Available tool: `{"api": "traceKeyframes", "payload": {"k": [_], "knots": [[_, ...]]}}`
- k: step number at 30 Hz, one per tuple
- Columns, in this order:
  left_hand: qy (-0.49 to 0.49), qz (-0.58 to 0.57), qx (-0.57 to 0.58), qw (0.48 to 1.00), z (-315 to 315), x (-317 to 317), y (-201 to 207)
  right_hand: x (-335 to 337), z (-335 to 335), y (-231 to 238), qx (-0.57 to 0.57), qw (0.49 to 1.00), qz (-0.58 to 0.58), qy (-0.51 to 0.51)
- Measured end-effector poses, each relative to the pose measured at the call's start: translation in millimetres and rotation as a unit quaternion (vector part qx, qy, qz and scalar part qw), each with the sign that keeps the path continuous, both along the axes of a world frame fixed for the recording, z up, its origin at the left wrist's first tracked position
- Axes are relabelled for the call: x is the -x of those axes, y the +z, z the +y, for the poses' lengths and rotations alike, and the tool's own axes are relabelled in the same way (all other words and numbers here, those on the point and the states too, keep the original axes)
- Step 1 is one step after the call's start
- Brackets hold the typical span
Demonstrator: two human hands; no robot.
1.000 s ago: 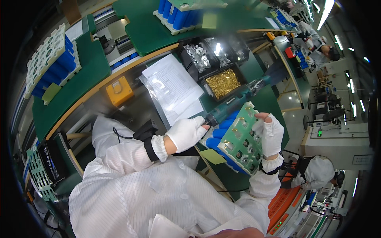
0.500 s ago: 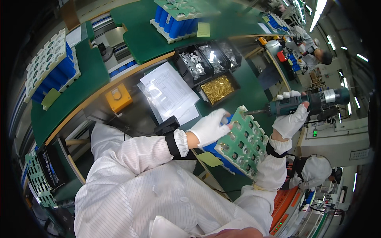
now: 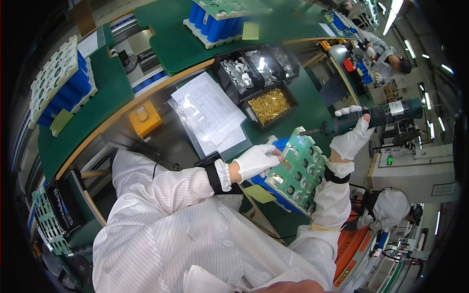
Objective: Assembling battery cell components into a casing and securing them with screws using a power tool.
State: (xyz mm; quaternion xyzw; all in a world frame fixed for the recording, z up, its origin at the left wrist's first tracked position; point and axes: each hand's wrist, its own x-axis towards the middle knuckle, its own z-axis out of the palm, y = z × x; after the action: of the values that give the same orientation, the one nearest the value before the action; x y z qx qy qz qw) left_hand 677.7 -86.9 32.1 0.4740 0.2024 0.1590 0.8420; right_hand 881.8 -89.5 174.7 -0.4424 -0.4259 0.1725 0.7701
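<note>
Battery pack (image 3: 301, 172) rests on green table (image 3: 312, 105) in workshop (image 3: 413, 172); your right hand (image 3: 351, 140) clamps the power screwdriver (image 3: 388, 115); whether left hand (image 3: 254, 162) grips, I cannot tell.

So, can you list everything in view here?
Packs: three nearby, blue with green or white, centre, top and left
Driver: one, dark teal, right of centre
Silver-part bins: three, black, above centre
Gold-piece bin: one, black, below those
Papers: two or more, white, left of bins
Notes: three, yellow, one by each pack
Knob box: one, yellow, left of papers
Slotted panel: one, green, lower left
Benches: several, green, top, left and centre
Workers: at least two, white clothes, right
Lights: several, white, upper right
Sleeves: two, white, striped, lower centre
Left hand: one, white-gloved, at the centre pack
Right hand: one, white-gloved, round the driver
</note>
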Motion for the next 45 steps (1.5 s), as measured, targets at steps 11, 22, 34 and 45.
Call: {"api": "traceKeyframes", "payload": {"k": [11, 22, 34, 45], "knots": [[0.011, 0.002, -0.002, 1.0, -2.5, 2.5, 1.7, 12.4, -15.7, -5.9, -0.043, 0.993, -0.098, 0.047], [0.011, -0.003, -0.004, 1.0, -1.4, 1.8, 1.8, 29.5, -11.3, 3.5, 0.009, 0.979, -0.041, 0.2], [0.036, -0.007, -0.02, 0.999, -4.9, 2.2, 3.3, 1.4, -25.4, 34.6, -0.069, 0.991, -0.011, 0.11], [0.125, 0.112, -0.527, 0.833, 10.6, -12.1, 91.2, 39.1, -32.0, 23.5, -0.021, 0.992, 0.09, 0.083]]}}
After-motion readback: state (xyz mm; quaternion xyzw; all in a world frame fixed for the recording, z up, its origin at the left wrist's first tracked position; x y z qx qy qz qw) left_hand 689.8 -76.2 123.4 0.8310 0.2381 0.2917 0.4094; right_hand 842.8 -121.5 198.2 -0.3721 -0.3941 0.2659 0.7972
